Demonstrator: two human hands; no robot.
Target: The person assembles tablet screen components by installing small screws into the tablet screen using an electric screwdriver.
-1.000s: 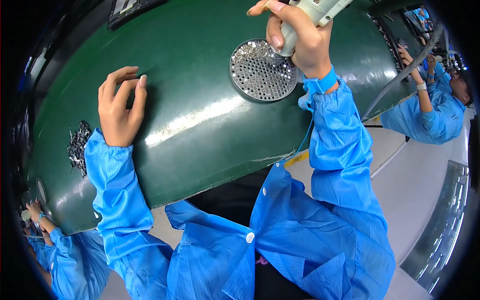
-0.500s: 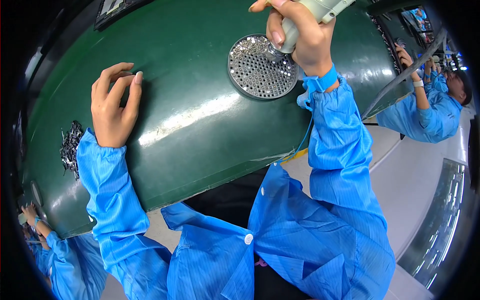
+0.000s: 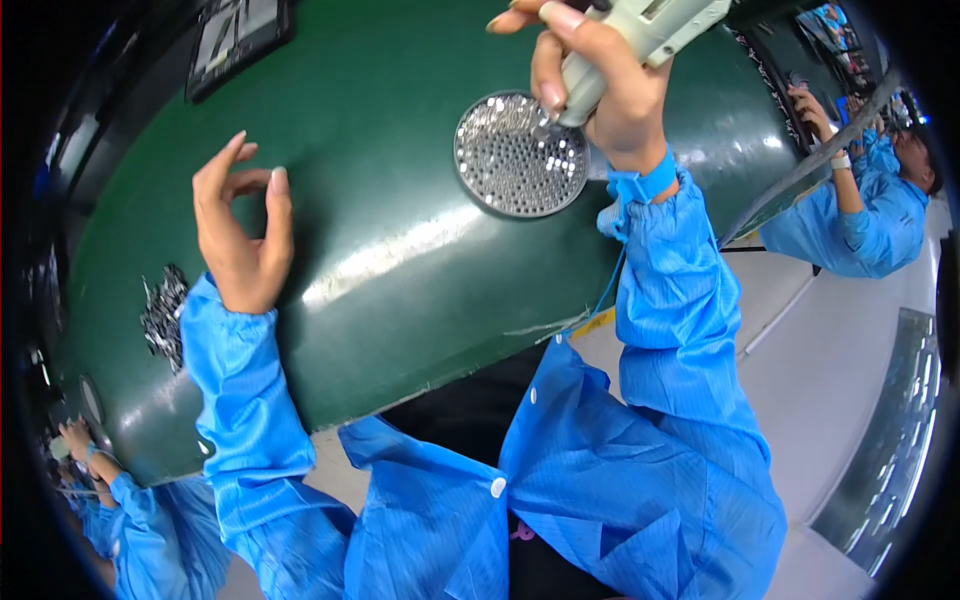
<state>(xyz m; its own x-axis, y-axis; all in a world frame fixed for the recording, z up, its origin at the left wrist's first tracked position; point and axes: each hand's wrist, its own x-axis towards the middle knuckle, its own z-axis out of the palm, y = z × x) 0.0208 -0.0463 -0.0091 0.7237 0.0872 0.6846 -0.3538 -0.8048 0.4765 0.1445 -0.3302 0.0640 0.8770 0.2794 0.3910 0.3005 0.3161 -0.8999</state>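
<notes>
My right hand (image 3: 625, 100) is wrapped round a pale grey-green electric screwdriver (image 3: 655, 28), its front end pointing down to the left. Under that end lies a round dark tray (image 3: 525, 205) dotted with holes, many small shiny screws (image 3: 505, 115) gathered on its far part. The driver's tip reaches the tray's right side; whether a screw sits on it is too small to tell. My left hand (image 3: 245, 225) hovers over the green table, fingers apart and curved, holding nothing. Beside my left wrist is a pile of small black and silver parts (image 3: 165, 318).
A dark-framed flat device (image 3: 238, 45) lies at the far left of the green table (image 3: 400, 330). One co-worker (image 3: 860, 215) in blue works at the right, another person's hand (image 3: 75, 440) shows at the lower left. A grey cable (image 3: 800, 175) runs along the right side.
The view has shifted, so the flat device shows more fully. My left hand's fingers have spread further, thumb and forefinger apart. The screwdriver stays over the tray's right side.
</notes>
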